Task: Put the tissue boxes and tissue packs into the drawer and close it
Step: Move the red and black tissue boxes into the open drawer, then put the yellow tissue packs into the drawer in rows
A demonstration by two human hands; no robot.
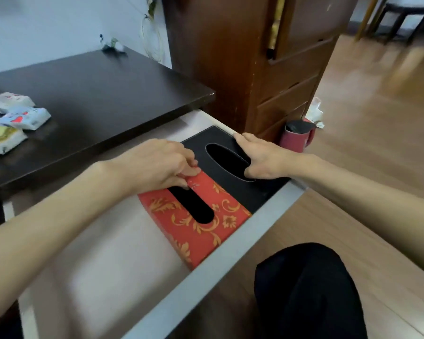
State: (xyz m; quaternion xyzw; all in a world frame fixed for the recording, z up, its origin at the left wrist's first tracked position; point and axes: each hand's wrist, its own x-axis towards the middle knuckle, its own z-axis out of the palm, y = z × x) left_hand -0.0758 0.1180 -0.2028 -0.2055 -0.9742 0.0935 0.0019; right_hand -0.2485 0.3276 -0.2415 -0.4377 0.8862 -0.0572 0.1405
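The white drawer (220,260) is pulled out below the dark desk (103,99). Two tissue boxes lie inside at its right end: a black box (264,194) against the right wall and a red box with gold leaf pattern (206,228) beside it. My left hand (157,165) pinches the far edge of the red box, fingers at its slot. My right hand (262,160) rests on the black box, thumb in its oval opening and fingers along its far edge. Several tissue packs (15,118) lie on the desk at the far left.
A brown wooden cabinet (267,69) stands just behind the drawer's right end. A red cup with a dark lid (296,135) and crumpled white paper (315,113) sit on the wooden floor beside it. My dark-clothed knee (309,294) is in front of the drawer.
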